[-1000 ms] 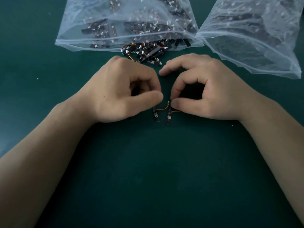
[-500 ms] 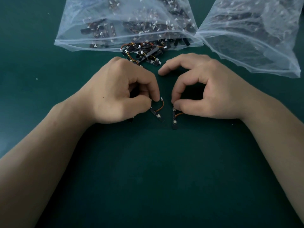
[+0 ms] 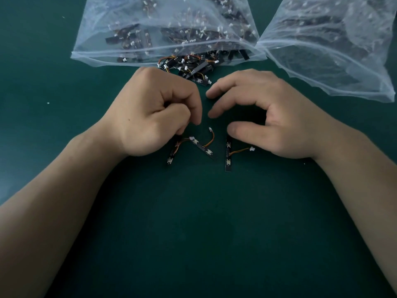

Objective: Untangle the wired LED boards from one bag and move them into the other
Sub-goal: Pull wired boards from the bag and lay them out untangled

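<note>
a dark green table surface (image 3: pixel 193 233) fills the whole view under soft, even light

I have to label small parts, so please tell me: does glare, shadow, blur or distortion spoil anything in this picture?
Head view: boards on the mat are sharp; glare whitens the left bag and right bag, veiling their contents; deep shadow under the right hand; the wide lens enlarges the near forearms.

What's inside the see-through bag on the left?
The left bag holds many black wired LED boards; a tangle spills from its mouth. Crinkled plastic blurs those farther back.
</note>
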`<action>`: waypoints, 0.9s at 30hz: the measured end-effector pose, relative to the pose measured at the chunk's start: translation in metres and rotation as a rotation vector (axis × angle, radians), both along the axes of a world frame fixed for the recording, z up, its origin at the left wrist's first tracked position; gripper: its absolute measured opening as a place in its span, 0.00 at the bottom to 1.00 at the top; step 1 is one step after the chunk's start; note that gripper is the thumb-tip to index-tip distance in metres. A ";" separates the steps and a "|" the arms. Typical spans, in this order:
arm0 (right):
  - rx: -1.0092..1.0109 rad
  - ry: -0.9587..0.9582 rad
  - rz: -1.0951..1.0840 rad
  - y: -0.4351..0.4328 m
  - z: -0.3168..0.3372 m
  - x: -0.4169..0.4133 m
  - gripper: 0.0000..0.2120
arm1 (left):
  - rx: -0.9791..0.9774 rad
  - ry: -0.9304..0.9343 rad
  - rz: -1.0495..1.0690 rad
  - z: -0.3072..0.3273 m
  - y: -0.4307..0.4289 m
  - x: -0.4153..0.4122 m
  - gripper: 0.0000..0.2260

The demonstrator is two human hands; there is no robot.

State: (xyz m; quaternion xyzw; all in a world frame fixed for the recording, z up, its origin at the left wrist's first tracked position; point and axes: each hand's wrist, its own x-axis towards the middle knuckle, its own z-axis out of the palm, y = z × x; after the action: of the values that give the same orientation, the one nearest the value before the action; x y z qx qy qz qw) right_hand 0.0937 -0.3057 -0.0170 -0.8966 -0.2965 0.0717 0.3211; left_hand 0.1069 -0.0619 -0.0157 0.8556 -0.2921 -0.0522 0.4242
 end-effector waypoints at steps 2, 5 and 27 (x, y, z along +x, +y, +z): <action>-0.014 -0.015 0.008 0.001 -0.001 0.000 0.12 | 0.002 -0.013 0.019 -0.001 0.000 0.001 0.13; -0.016 -0.024 0.008 0.003 -0.002 0.000 0.11 | 0.019 -0.029 0.024 -0.001 -0.001 0.002 0.13; -0.057 0.040 0.031 0.011 0.004 -0.009 0.04 | 0.067 -0.064 0.032 0.000 -0.002 0.000 0.12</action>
State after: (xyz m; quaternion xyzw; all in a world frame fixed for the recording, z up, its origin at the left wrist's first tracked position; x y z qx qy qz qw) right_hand 0.0851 -0.2948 -0.0128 -0.8991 -0.3017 0.1030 0.3000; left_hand 0.1065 -0.0636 -0.0154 0.8751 -0.2899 -0.0277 0.3864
